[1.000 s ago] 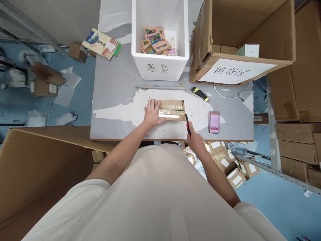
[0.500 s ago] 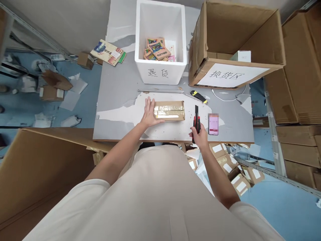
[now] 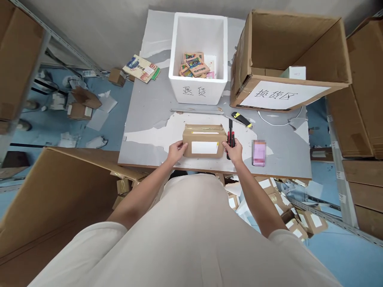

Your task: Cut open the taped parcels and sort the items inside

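Note:
A brown cardboard box (image 3: 204, 138) with a white label stands tilted on the table, its labelled side turned to me. My left hand (image 3: 177, 152) pinches its lower left edge between thumb and fingers. At the right end, my right hand (image 3: 235, 150) has a red and black utility knife (image 3: 230, 137) in its grip, blade pointing away from me, while the thumb touches the box. Right of that hand lies a phone (image 3: 259, 153) with a pink screen. A yellow and black cutter (image 3: 242, 119) rests just beyond the knife.
Behind the box stand a white foam bin (image 3: 199, 91) holding several booklets and a large open carton (image 3: 283, 95) with a small box inside. Books (image 3: 140, 68) lie at the table's left edge. A big carton (image 3: 68, 207) is at my left; several boxes fill the floor at right.
The box has been tipped so its labelled side faces me. My left hand went from lying on top to gripping the left edge; my right hand came in to the right end with the knife.

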`<state>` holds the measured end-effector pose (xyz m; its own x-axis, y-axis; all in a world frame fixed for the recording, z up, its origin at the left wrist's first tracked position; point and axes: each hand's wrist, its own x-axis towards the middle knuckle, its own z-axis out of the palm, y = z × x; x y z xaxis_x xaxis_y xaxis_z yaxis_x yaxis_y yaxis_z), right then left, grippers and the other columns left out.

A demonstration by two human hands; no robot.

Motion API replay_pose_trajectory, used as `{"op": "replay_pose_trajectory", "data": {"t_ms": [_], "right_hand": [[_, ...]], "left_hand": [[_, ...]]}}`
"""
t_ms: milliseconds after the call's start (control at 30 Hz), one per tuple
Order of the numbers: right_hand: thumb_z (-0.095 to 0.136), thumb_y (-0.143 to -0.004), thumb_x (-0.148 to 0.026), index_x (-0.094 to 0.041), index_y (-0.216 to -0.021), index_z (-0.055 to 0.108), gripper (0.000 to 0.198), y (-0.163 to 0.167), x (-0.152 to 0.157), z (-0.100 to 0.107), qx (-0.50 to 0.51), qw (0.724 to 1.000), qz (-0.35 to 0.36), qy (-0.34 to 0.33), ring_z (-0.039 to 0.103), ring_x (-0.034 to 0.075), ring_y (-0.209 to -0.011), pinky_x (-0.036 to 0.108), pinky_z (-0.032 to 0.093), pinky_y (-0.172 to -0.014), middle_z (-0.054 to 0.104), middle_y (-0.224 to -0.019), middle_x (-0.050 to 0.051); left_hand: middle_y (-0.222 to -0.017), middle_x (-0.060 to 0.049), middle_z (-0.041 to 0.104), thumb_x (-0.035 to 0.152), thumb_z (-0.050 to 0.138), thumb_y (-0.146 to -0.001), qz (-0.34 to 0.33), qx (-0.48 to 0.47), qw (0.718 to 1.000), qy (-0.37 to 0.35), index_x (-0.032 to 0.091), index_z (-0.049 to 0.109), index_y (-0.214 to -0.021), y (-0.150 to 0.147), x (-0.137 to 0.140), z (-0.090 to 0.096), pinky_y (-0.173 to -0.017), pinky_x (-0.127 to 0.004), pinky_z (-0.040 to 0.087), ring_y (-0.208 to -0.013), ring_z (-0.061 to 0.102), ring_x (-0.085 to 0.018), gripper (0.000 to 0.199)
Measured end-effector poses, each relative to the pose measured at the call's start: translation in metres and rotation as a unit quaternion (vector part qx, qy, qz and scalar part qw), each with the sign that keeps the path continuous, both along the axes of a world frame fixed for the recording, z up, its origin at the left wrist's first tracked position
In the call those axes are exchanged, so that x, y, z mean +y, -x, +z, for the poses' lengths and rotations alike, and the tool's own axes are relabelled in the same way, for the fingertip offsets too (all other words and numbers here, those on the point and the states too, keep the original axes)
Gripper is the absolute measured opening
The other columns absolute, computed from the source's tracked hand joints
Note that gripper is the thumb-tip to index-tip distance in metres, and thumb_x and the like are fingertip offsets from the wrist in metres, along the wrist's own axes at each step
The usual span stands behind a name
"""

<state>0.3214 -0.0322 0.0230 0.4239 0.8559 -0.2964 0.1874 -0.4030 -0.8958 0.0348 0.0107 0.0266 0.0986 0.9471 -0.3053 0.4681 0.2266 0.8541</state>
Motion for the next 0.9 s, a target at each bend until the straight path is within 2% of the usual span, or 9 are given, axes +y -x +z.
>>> {"op": "replay_pose_trajectory", "data": {"t_ms": [167,233,333,467,533,633,733,833,900], "right_hand": [[0.068,-0.067,-0.057,-0.021,-0.077,0.055,0.04,-0.008,0.007,0.0,-0.076,0.996,0.019,0.042,0.053,0.013,-0.056,0.03,0.049,-0.057,0.057,-0.066,-0.003],[0.066,-0.067,-0.057,-0.021,-0.079,0.056,0.039,-0.006,0.007,-0.005,-0.078,0.995,0.027,0.05,0.054,0.015,-0.059,0.031,0.05,-0.058,0.058,-0.069,-0.002],[0.066,-0.067,-0.057,-0.02,-0.084,0.058,0.042,-0.005,0.0,-0.01,-0.041,0.998,0.034,0.037,0.055,0.016,-0.063,0.031,0.05,-0.06,0.06,-0.074,0.0],[0.068,-0.067,-0.056,-0.019,-0.089,0.058,0.043,-0.007,-0.028,-0.014,0.034,0.998,0.048,0.019,0.054,0.014,-0.062,0.03,0.049,-0.061,0.059,-0.072,-0.002],[0.069,-0.068,-0.055,-0.02,-0.088,0.057,0.042,-0.007,-0.045,-0.017,0.063,0.996,0.056,0.029,0.052,0.013,-0.057,0.029,0.047,-0.057,0.056,-0.068,-0.004],[0.071,-0.066,-0.053,-0.02,-0.087,0.055,0.042,-0.004,-0.067,-0.021,0.085,0.993,0.061,0.055,0.05,0.012,-0.052,0.029,0.046,-0.053,0.052,-0.064,-0.006],[0.075,-0.059,-0.051,-0.021,-0.085,0.054,0.045,0.002,-0.077,-0.024,0.068,0.992,0.057,0.086,0.051,0.014,-0.053,0.029,0.045,-0.052,0.051,-0.061,-0.007],[0.074,-0.06,-0.051,-0.022,-0.085,0.053,0.044,0.006,-0.074,-0.021,0.05,0.994,0.042,0.092,0.052,0.014,-0.053,0.029,0.046,-0.052,0.053,-0.06,-0.006],[0.071,-0.062,-0.051,-0.021,-0.085,0.053,0.042,0.006,-0.065,-0.013,0.046,0.995,0.028,0.079,0.051,0.013,-0.053,0.028,0.045,-0.051,0.052,-0.06,-0.006]], "left_hand": [[-0.072,-0.005,0.069,0.05,0.046,-0.087,0.009,0.114,0.993,0.008,0.014,0.073,-0.077,-0.009,0.006,-0.003,-0.07,-0.03,0.046,-0.073,0.061,-0.02,0.046],[-0.075,-0.005,0.071,0.049,0.046,-0.087,0.007,0.122,0.992,0.015,0.015,0.074,-0.081,-0.011,0.007,-0.009,-0.071,-0.03,0.046,-0.075,0.062,-0.021,0.045],[-0.092,-0.006,0.074,0.048,0.047,-0.086,0.003,0.096,0.995,0.019,0.015,0.074,-0.098,-0.009,0.005,-0.015,-0.078,-0.032,0.048,-0.085,0.063,-0.022,0.044],[-0.12,-0.009,0.068,0.045,0.049,-0.084,-0.002,0.004,0.999,0.045,0.014,0.066,-0.12,0.005,-0.009,-0.018,-0.094,-0.036,0.047,-0.104,0.063,-0.025,0.05],[-0.127,-0.009,0.064,0.038,0.048,-0.082,-0.015,-0.043,0.997,0.059,0.014,0.063,-0.125,0.014,-0.019,-0.022,-0.102,-0.039,0.043,-0.114,0.059,-0.026,0.052],[-0.13,-0.008,0.062,0.028,0.051,-0.072,-0.038,-0.078,0.993,0.077,0.015,0.059,-0.129,0.022,-0.033,-0.035,-0.107,-0.041,0.04,-0.122,0.055,-0.027,0.059],[-0.128,-0.009,0.063,0.026,0.06,-0.064,-0.039,-0.064,0.994,0.084,0.015,0.057,-0.13,0.02,-0.041,-0.051,-0.106,-0.042,0.042,-0.119,0.058,-0.028,0.067],[-0.119,-0.01,0.068,0.036,0.064,-0.068,-0.021,-0.064,0.995,0.076,0.015,0.062,-0.121,0.012,-0.044,-0.058,-0.101,-0.042,0.045,-0.11,0.062,-0.027,0.057],[-0.113,-0.01,0.07,0.042,0.063,-0.072,-0.011,-0.067,0.995,0.073,0.016,0.064,-0.115,0.009,-0.042,-0.053,-0.096,-0.04,0.048,-0.105,0.064,-0.026,0.05]]}}
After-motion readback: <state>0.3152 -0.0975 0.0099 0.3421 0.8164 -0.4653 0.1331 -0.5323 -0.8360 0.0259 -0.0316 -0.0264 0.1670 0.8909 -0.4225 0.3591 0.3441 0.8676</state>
